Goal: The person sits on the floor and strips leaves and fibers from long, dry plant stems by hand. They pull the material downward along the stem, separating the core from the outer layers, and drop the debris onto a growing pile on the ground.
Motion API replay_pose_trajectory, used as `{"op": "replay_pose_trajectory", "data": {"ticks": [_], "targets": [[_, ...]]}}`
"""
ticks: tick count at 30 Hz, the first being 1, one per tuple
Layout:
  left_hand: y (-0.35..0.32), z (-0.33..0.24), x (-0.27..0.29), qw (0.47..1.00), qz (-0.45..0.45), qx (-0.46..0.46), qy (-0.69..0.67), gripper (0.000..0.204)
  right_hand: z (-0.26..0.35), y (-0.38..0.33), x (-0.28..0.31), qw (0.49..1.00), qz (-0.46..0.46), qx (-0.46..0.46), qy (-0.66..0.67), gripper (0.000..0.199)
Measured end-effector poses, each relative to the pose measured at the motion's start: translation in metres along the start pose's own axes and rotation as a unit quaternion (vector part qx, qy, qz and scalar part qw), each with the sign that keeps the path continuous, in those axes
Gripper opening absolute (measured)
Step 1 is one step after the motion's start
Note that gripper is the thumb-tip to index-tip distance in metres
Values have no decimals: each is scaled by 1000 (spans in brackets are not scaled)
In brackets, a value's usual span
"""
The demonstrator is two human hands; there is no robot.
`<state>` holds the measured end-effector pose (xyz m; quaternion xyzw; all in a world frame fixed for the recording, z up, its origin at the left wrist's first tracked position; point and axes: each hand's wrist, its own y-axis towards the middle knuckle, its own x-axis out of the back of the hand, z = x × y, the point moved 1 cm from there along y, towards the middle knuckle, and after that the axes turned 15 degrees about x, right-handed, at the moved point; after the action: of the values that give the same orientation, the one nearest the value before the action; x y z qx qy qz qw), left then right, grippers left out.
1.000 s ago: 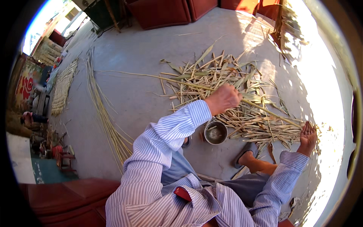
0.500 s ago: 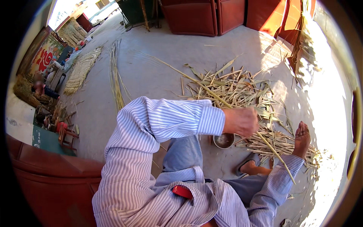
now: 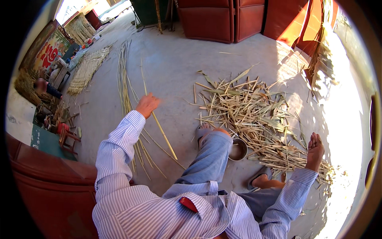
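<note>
A long, thin yellow-green reed stalk [image 3: 163, 132] runs through my left hand [image 3: 147, 105], which is closed on it and held out to the left. The stalk's thin end points away from me and its thicker end back toward my knee. Beside and below that hand, a loose bundle of long stalks [image 3: 123, 75] lies on the floor. My right hand [image 3: 315, 150] is raised at the right with its fingers stretched, and I see nothing in it. Close to it is a heap of short cut stalk pieces and dry leaves [image 3: 246, 103].
A metal bowl [image 3: 238, 149] stands between my feet, near the heap. A woven mat [image 3: 88, 71] lies at the far left. Red padded seats [image 3: 207, 20] line the far side, and another person [image 3: 47, 88] sits at the left. A tall sheaf [image 3: 318, 47] leans at the right.
My left hand has swung from in front of the heap far to the left, carrying the reed stalk over beside the bundle. My right hand has stayed nearly in place.
</note>
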<state>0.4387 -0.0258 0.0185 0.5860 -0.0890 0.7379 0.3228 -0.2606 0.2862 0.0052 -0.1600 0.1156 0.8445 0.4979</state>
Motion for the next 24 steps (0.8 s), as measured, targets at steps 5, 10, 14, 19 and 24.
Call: {"op": "replay_pose_trajectory", "data": {"ticks": [5,10,14,19,24], "targets": [[-28,38,-33,997,31,10,68,19,-7,-11,-23,999,18,-5,-43,38],[-46,112,-82,962,170,31,209,17,-17,-23,-43,995,58,2,-87,35],[-101,194,-127,850,290,257,357,20,-25,-43,-64,987,100,-6,-128,36],[-115,149,-136,804,494,196,267,29,-17,-34,-48,983,99,-7,-153,39],[-116,45,-148,947,290,138,3,9,14,-7,-32,997,36,41,-60,34]]}}
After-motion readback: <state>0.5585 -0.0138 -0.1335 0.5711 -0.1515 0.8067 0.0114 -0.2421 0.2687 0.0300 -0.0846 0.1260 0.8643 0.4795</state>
